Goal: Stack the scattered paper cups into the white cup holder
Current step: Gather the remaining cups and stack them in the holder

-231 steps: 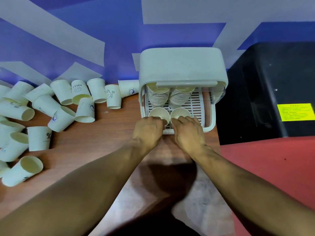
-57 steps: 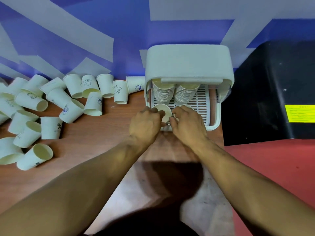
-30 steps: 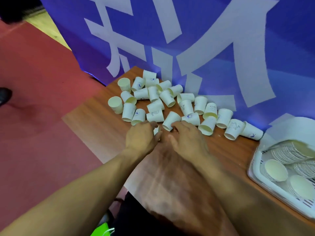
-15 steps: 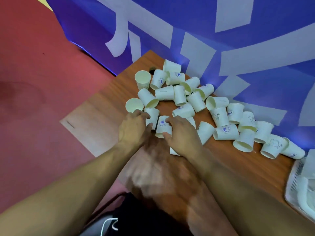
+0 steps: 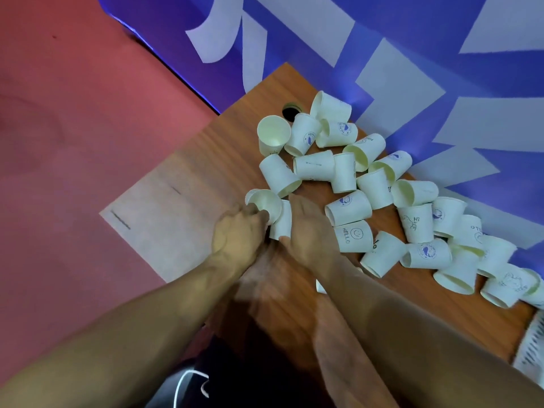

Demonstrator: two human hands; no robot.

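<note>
- Red floor [image 5: 73,142], then the wooden table [image 5: 229,148].
- Left hand [image 5: 238,234] grips a cup [image 5: 265,203] by its rim.
- Right hand [image 5: 309,228] curls round a second cup [image 5: 283,222] alongside.
- Loose cups [image 5: 382,187] crowd the table; the cup holder [image 5: 530,348] peeks in far right.

White paper cups [image 5: 348,208] — blue prints, wood-grain table [image 5: 229,154], red floor [image 5: 73,113], blue-white wall [image 5: 426,33] — perhaps lettering

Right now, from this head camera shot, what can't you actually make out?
All in the head view:
Cup holder: cut off by the right edge; only a slotted corner shows.
Right hand: its back hides its grip on the side cup.
Low cup: mostly hidden under the right forearm.
Left hand grips the front cup; the rim behind it is too blurred to tell whether they nest.
</note>
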